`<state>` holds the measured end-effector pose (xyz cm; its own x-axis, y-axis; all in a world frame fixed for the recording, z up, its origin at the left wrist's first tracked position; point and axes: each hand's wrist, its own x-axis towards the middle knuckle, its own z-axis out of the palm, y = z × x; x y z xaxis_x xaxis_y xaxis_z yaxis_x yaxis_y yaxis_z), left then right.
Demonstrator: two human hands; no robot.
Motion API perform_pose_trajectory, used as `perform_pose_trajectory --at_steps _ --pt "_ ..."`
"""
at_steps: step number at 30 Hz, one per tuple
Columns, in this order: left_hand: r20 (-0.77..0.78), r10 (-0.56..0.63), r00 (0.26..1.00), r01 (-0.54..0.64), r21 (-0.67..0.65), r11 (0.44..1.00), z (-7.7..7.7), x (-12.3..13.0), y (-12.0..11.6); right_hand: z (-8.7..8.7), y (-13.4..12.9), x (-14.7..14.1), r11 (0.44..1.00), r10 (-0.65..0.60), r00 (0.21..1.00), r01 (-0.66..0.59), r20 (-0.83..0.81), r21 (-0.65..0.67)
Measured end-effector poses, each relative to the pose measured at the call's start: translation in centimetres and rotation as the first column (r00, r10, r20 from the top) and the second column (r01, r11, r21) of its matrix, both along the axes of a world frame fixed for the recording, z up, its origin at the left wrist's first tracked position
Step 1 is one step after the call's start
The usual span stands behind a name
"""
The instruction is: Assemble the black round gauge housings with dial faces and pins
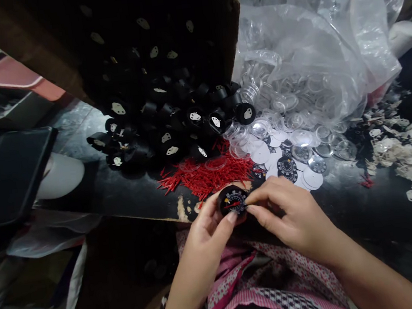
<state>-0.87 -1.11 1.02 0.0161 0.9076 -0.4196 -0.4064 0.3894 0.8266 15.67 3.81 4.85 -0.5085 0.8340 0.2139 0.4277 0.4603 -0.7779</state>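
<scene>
A dark table (pixel 347 207) spreads ahead of our fingers, with one open carton (pixel 46 49) beyond it. Our left hand (pixel 208 234) has its fingers clamped around one black-cased dial (pixel 233 196), bearing one red needle (pixel 232 205). Our right hand (pixel 295 208) brings thumb and forefinger close together at the dial's right edge; we cannot tell whether they pinch anything. The step in hand looks like fine fingertip work on this dial; the next move seems to call for a steady left hold and a light right touch. We count one dial between our fingers. Just beyond them, the loose red needles (pixel 209 176) and black casings (pixel 180 127) are too many to count, as are the clear covers (pixel 297 98) and white discs (pixel 260 153) beyond our right fingers.
</scene>
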Motion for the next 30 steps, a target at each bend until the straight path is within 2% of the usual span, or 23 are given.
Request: perform_pose_trajectory --at_steps 3,7,10,14,17,20,22,23,24,26,28,30 --pt "-0.051 -0.039 0.998 0.039 -0.006 0.999 -0.1 0.0 0.1 -0.3 0.0 -0.3 0.982 0.041 0.99 -0.065 0.135 0.175" --pt "-0.295 -0.072 0.953 0.078 0.008 0.997 0.1 0.0 0.0 -0.8 0.3 -0.7 0.944 0.039 0.966 -0.12 0.257 0.308" --pt "-0.254 -0.002 0.967 -0.011 -0.049 0.999 -0.2 0.7 -0.2 -0.8 0.5 -1.0 0.93 0.002 0.96 -0.105 0.28 0.352" --pt "-0.088 0.132 0.987 -0.141 -0.111 0.984 -1.3 2.2 -0.5 -0.3 0.2 -1.6 0.969 -0.077 0.961 0.009 0.265 0.248" --pt "-0.112 0.151 0.982 -0.163 -0.11 0.981 -2.1 2.5 -0.7 -0.3 -0.1 -1.3 0.989 -0.12 0.967 0.096 0.224 0.114" --pt "-0.079 0.104 0.991 -0.111 -0.101 0.989 -2.5 2.1 -0.5 -0.6 0.8 0.9 0.998 -0.045 0.993 0.048 0.112 -0.032" --pt "0.054 0.136 0.989 -0.129 -0.116 0.985 -2.3 2.1 -0.2 -1.0 2.6 3.3 0.994 -0.108 0.985 0.107 0.134 0.015" --pt "0.127 0.159 0.979 -0.143 -0.126 0.982 -2.1 2.2 0.0 -1.3 3.7 4.6 0.965 -0.252 0.947 0.23 0.197 0.127" --pt "0.19 0.177 0.966 -0.154 -0.132 0.979 -1.8 2.3 0.1 -1.5 4.9 5.8 0.911 -0.398 0.865 0.334 0.305 0.241" --pt "0.274 0.171 0.946 -0.138 -0.138 0.981 -1.3 2.6 0.4 -2.2 7.1 7.9 0.834 -0.544 0.684 0.381 0.486 0.398" --pt "0.326 0.152 0.933 -0.107 -0.151 0.983 -1.0 2.9 0.6 -2.8 8.6 9.4 0.831 -0.545 0.648 0.332 0.532 0.447" --pt "0.36 0.16 0.919 -0.096 -0.188 0.977 -1.0 3.0 0.8 -3.2 9.3 10.3 0.839 -0.521 0.688 0.306 0.504 0.45"
